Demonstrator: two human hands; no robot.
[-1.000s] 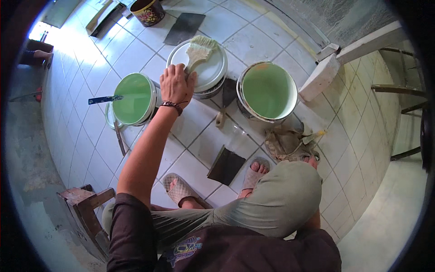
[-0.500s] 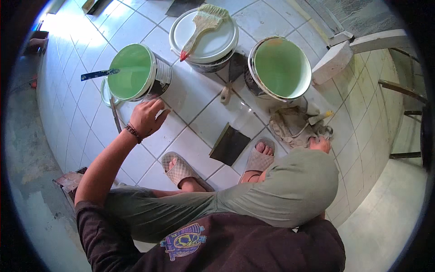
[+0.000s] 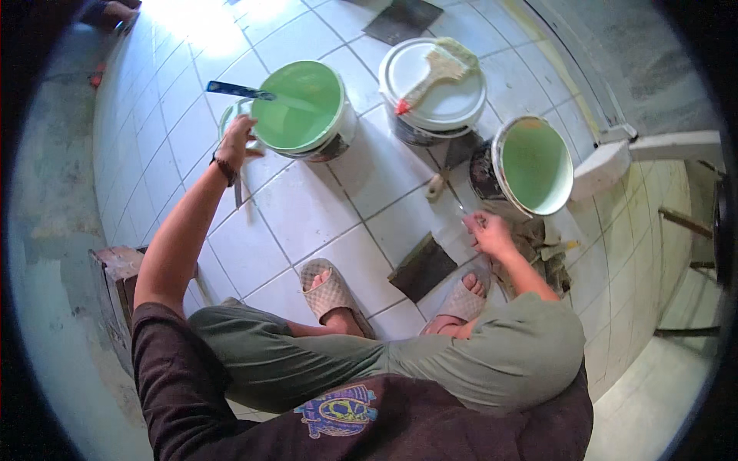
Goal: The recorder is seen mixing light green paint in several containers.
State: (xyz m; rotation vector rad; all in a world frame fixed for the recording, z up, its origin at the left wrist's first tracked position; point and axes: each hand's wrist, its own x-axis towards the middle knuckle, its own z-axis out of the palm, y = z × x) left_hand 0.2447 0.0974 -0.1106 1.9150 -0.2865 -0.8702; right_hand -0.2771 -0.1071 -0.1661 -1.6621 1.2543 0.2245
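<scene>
My left hand [image 3: 237,142], thumb apart from the fingers, is beside the left bucket [image 3: 335,146], over a pale round lid [image 3: 227,117]. A blue-handled tool [image 3: 231,90] leans across that bucket's rim into the light green interior. Below my left hand lies a thin strip-like tool [image 3: 238,190]. My right hand [image 3: 490,232] has its fingers pinched in front of the right bucket [image 3: 480,178]; a small shiny bit shows by the fingertips, too small to name. Under the right forearm lies a crumpled grey-brown rag [image 3: 550,265].
A wide paintbrush [image 3: 437,75] rests on the white-lidded bucket [image 3: 400,65]. Beside it lies a putty knife [image 3: 437,187]. Dark flat pieces lie near my feet [image 3: 422,266] and at the far side [image 3: 402,21]. A wooden box [image 3: 119,280] is at left; a white curved piece [image 3: 603,170] is at right.
My left hand has moved from the left bucket's near side to its left side. My right hand has lifted away from the rag toward the right bucket. The whole view has shifted.
</scene>
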